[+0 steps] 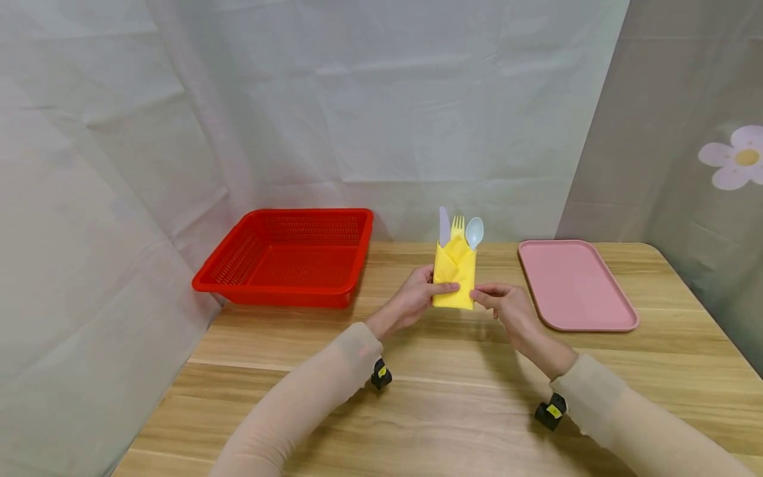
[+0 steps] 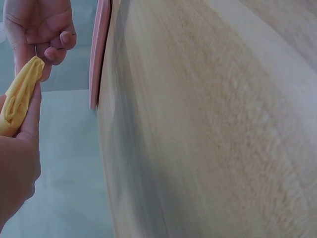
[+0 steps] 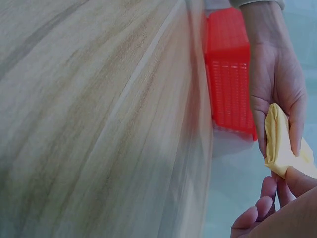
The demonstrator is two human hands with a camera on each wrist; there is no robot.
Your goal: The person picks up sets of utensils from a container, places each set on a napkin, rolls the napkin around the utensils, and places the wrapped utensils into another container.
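Observation:
A folded yellow napkin (image 1: 454,271) is held upright above the table in the head view. Out of its top stick a lilac knife (image 1: 444,226), a yellow fork (image 1: 457,226) and a pale blue spoon (image 1: 474,232). My left hand (image 1: 414,295) grips the napkin's left side, thumb across the front and the other fingers behind. At the lower right edge, my right hand (image 1: 507,305) pinches the napkin between thumb and fingers. Both wrist views show the napkin (image 2: 22,96) from below as a thick folded bundle; the cutlery is hidden there.
On the left of the wooden table (image 1: 429,411) stands a red plastic basket (image 1: 298,298) with perforated walls. A pink tray (image 1: 578,285) lies to the right of the hands. Pale curtains (image 1: 405,119) hang behind the table and along its sides.

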